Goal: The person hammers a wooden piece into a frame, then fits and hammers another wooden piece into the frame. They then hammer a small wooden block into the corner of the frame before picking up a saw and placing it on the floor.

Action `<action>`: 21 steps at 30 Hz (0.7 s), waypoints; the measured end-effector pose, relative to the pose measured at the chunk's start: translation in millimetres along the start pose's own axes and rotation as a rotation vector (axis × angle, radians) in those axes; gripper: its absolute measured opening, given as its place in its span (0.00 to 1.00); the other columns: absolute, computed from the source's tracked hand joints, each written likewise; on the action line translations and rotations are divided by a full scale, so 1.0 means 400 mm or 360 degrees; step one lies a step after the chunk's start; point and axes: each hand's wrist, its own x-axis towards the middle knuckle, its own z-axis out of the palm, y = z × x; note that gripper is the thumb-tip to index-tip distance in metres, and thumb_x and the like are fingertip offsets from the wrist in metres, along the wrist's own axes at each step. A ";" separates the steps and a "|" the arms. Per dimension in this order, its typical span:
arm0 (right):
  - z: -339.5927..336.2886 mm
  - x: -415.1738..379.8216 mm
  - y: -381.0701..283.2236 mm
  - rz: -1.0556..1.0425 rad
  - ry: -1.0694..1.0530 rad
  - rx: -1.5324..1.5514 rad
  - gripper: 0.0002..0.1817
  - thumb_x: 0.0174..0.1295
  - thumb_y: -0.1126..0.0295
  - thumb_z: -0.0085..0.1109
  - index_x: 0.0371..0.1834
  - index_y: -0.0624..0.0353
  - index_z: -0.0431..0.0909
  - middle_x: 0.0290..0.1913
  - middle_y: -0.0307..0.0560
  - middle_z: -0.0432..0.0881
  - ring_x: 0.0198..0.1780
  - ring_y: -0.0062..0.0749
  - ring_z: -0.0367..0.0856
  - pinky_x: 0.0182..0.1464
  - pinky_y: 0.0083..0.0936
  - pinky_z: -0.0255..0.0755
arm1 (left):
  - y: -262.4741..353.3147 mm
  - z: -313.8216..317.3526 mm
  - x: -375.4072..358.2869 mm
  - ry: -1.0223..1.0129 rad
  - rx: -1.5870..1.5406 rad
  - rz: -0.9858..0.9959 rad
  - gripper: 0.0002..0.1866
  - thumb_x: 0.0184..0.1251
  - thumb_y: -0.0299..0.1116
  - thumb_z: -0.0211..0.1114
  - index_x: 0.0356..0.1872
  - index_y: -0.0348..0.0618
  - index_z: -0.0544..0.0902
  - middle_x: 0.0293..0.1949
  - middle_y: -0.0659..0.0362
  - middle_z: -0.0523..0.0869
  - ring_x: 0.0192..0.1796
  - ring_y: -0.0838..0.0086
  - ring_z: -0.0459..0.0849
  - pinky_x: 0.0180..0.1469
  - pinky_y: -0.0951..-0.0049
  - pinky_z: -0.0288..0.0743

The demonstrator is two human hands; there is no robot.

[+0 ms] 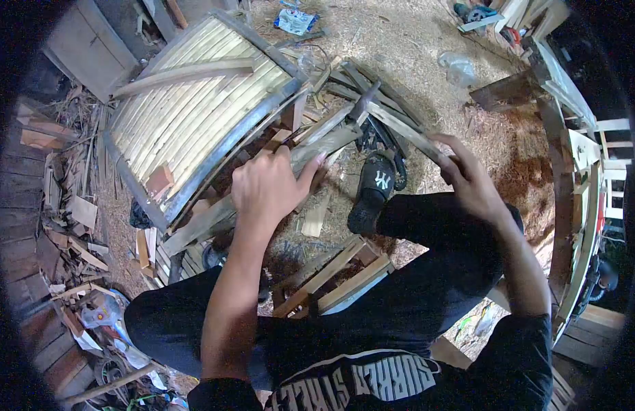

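Observation:
My left hand is wrapped round a weathered wooden board that slants from lower left up to the centre. My right hand grips the wooden handle of a hammer near its end. The dark hammer head is beside the upper end of the board. Below it is my foot in a black shoe with a white logo.
A slatted wooden panel with a loose strip across it stands at the upper left. Scrap wood is heaped on the left. Wooden frames stand at the right. A plastic bag lies on the sawdust-covered floor.

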 end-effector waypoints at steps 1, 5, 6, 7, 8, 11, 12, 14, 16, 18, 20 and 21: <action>-0.009 0.028 0.028 -0.0155 -0.0071 0.0041 0.23 0.81 0.68 0.51 0.77 0.55 0.71 0.65 0.56 0.84 0.62 0.41 0.85 0.65 0.36 0.76 | -0.001 0.002 -0.001 0.0013 -0.0008 0.0024 0.35 0.69 0.69 0.62 0.37 0.41 0.90 0.26 0.40 0.89 0.32 0.44 0.91 0.36 0.47 0.84; -0.055 0.138 0.097 -0.0164 -0.0301 0.0010 0.22 0.80 0.68 0.54 0.76 0.52 0.75 0.64 0.54 0.86 0.56 0.32 0.85 0.60 0.30 0.77 | -0.002 0.001 -0.002 0.0034 0.0044 0.0008 0.34 0.69 0.68 0.62 0.39 0.41 0.91 0.25 0.41 0.88 0.31 0.45 0.91 0.35 0.49 0.84; -0.061 0.159 0.110 -0.0246 -0.0346 -0.0012 0.22 0.80 0.67 0.55 0.75 0.51 0.77 0.63 0.53 0.87 0.53 0.29 0.84 0.58 0.28 0.77 | -0.007 0.007 -0.002 0.0056 0.0002 0.0036 0.34 0.70 0.67 0.63 0.39 0.40 0.91 0.24 0.41 0.88 0.31 0.46 0.91 0.35 0.49 0.84; -0.064 0.178 0.119 -0.0252 -0.0355 0.0001 0.22 0.80 0.67 0.55 0.75 0.51 0.77 0.63 0.53 0.87 0.53 0.29 0.84 0.58 0.28 0.77 | -0.007 0.010 0.000 0.0080 -0.0039 0.0068 0.33 0.70 0.67 0.63 0.40 0.40 0.91 0.23 0.42 0.88 0.30 0.47 0.91 0.34 0.50 0.84; -0.069 0.196 0.124 -0.0211 -0.0317 0.0106 0.21 0.79 0.68 0.56 0.73 0.50 0.78 0.62 0.52 0.87 0.51 0.28 0.85 0.58 0.28 0.77 | -0.004 0.010 0.003 0.0077 -0.0026 0.0061 0.33 0.70 0.67 0.63 0.40 0.40 0.91 0.23 0.42 0.88 0.30 0.47 0.91 0.34 0.50 0.84; -0.098 0.254 0.119 0.0047 -0.0360 0.0333 0.20 0.77 0.69 0.59 0.71 0.49 0.81 0.61 0.50 0.88 0.53 0.29 0.87 0.60 0.31 0.78 | 0.017 0.000 0.007 -0.0076 0.0116 -0.0029 0.33 0.70 0.65 0.64 0.44 0.39 0.91 0.23 0.42 0.87 0.30 0.48 0.91 0.34 0.51 0.84; -0.117 0.265 0.117 -0.0190 -0.0582 0.0121 0.20 0.78 0.67 0.59 0.70 0.50 0.81 0.62 0.50 0.88 0.55 0.31 0.86 0.62 0.33 0.78 | 0.019 0.000 0.009 -0.0066 0.0118 -0.0022 0.33 0.70 0.65 0.64 0.45 0.38 0.90 0.23 0.42 0.87 0.30 0.47 0.91 0.35 0.50 0.83; -0.125 0.282 0.123 -0.0573 -0.0813 -0.0050 0.20 0.77 0.64 0.60 0.71 0.51 0.80 0.61 0.50 0.88 0.60 0.36 0.86 0.65 0.37 0.78 | 0.025 -0.007 0.016 -0.0059 0.0135 -0.0012 0.33 0.71 0.64 0.64 0.45 0.38 0.90 0.23 0.41 0.87 0.30 0.46 0.90 0.35 0.50 0.83; -0.086 0.302 0.164 -0.0549 -0.0563 0.0100 0.20 0.77 0.66 0.60 0.70 0.51 0.80 0.61 0.51 0.88 0.60 0.36 0.86 0.66 0.36 0.77 | 0.035 -0.012 0.021 -0.0136 0.0118 -0.0049 0.32 0.71 0.62 0.64 0.45 0.36 0.89 0.24 0.39 0.87 0.31 0.43 0.90 0.36 0.48 0.83; -0.067 0.293 0.134 -0.0207 -0.0207 0.0325 0.20 0.76 0.68 0.61 0.70 0.53 0.81 0.62 0.52 0.88 0.61 0.37 0.86 0.67 0.36 0.76 | 0.030 -0.003 0.017 -0.0096 0.0132 -0.0026 0.32 0.71 0.62 0.65 0.43 0.35 0.89 0.24 0.39 0.87 0.31 0.43 0.90 0.36 0.47 0.83; -0.088 0.319 0.175 -0.0419 -0.0414 0.0199 0.20 0.77 0.65 0.60 0.70 0.53 0.80 0.61 0.51 0.89 0.61 0.36 0.86 0.67 0.35 0.76 | 0.034 0.003 0.008 -0.0058 0.0144 -0.0002 0.32 0.70 0.62 0.65 0.40 0.35 0.88 0.24 0.38 0.87 0.31 0.43 0.89 0.36 0.46 0.82; -0.097 0.327 0.184 -0.0647 -0.0618 0.0056 0.21 0.78 0.62 0.59 0.70 0.54 0.80 0.60 0.50 0.89 0.60 0.34 0.85 0.66 0.35 0.77 | 0.036 0.002 0.003 -0.0054 0.0147 0.0001 0.32 0.70 0.62 0.66 0.40 0.35 0.88 0.25 0.38 0.87 0.31 0.42 0.89 0.36 0.46 0.82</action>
